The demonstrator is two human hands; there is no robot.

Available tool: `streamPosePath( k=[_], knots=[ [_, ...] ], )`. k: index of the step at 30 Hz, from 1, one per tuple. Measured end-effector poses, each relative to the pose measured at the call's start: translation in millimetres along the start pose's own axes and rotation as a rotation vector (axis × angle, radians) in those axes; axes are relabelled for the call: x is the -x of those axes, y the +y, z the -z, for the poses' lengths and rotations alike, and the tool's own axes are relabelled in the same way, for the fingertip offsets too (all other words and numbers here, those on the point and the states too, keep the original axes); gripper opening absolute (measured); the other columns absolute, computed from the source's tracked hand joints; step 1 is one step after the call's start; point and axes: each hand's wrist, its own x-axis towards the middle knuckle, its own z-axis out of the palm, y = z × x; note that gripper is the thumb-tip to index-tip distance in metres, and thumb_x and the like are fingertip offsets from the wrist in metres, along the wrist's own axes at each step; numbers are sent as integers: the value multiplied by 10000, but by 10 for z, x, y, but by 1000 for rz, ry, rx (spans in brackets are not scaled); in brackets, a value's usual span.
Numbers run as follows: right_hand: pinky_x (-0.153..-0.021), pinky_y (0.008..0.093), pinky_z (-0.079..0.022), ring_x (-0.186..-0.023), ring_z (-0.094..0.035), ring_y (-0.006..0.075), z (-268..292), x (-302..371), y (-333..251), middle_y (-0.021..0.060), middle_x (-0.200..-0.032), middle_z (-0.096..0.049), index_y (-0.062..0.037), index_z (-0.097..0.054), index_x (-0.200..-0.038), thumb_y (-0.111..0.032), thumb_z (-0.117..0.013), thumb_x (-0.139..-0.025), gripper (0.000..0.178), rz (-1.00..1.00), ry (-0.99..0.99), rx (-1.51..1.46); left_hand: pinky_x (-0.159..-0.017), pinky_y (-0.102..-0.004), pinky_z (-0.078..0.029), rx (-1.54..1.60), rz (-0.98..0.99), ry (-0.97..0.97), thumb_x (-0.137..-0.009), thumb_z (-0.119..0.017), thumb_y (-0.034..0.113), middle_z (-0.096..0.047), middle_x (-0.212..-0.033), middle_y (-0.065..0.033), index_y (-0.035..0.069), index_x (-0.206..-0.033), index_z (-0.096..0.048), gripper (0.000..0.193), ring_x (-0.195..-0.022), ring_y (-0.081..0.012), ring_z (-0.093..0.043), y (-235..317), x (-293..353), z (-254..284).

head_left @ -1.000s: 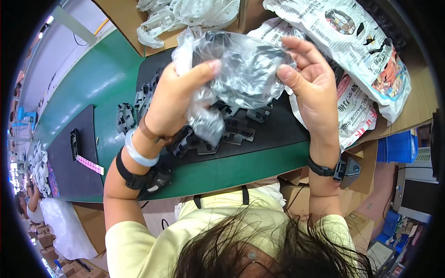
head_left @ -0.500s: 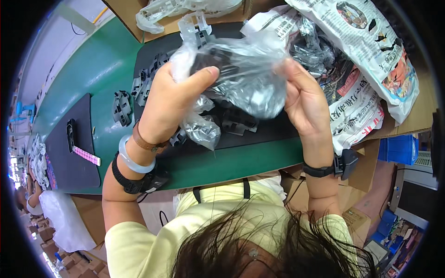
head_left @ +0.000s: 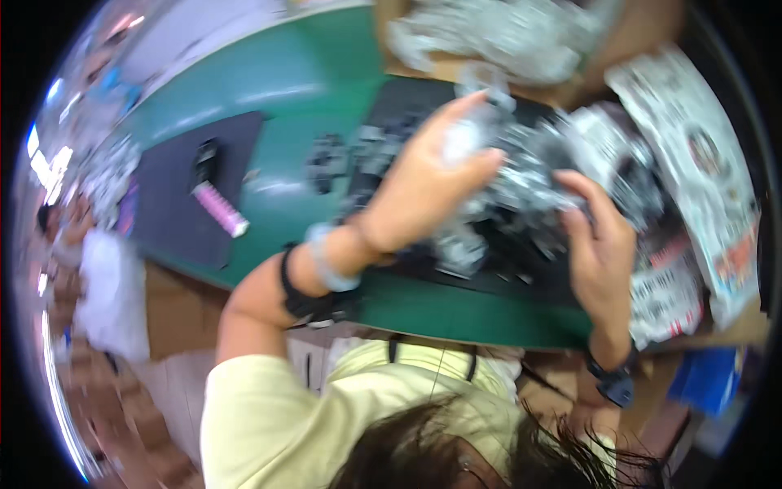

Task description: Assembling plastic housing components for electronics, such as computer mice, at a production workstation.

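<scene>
A crinkled clear plastic bag [head_left: 525, 167] is stretched between my hands over the black mat [head_left: 509, 281]; motion blurs it, and I cannot make out what is inside. At its left end my left hand [head_left: 428, 175] is closed on it, with a whitish bunch by the thumb. The thumb and forefinger of my right hand [head_left: 603, 248] pinch its right side. Below the bag, partly covered, lie dark parts and another crumpled clear bag [head_left: 462, 248]. Grey plastic parts [head_left: 375, 151] lie beside my left wrist, and one separate grey part [head_left: 327, 163] rests on the green table.
On the right are newspaper-printed packages [head_left: 700, 155] in a cardboard box. Clear plastic bags [head_left: 505, 37] fill a box at the back. A second dark mat [head_left: 183, 196] on the left carries a black tool with a pink patterned strip [head_left: 220, 209]. A blue bin [head_left: 705, 379] stands lower right.
My view has turned left, so the table sits further right in it. The bag between my hands looks more bunched and less spread than before.
</scene>
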Motion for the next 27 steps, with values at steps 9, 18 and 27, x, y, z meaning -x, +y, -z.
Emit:
streamPosePath(
  k=[9,18,27],
  knots=[
    [-601,146,-320,-688,-418,22,-30,-368,212,-24,-817,-489,-12,-517,-892,-94,-574,-875,102,42,47,-481,-695,-343,-490,-719,-539,-211,-676,-722,171,-612,-899,-120,113,-981,-655,317,-792,-307,-600,180,-63,186],
    [-636,206,-379,-693,-490,76,371,-541,120,11,-726,-563,36,-594,-774,-84,-588,-809,125,-90,-102,-160,-685,-321,-485,-673,-616,-363,-678,-714,80,-651,-821,-90,33,-864,-657,200,-762,-240,-631,226,-237,257],
    [-630,183,-429,-697,-539,45,299,-803,140,-6,-744,-621,1,-641,-844,-96,-644,-810,103,255,-209,-434,-718,-238,-455,-466,-212,-590,-720,-735,173,-619,-783,1,-5,-958,-602,327,-746,-88,-548,283,-501,120]
  ],
)
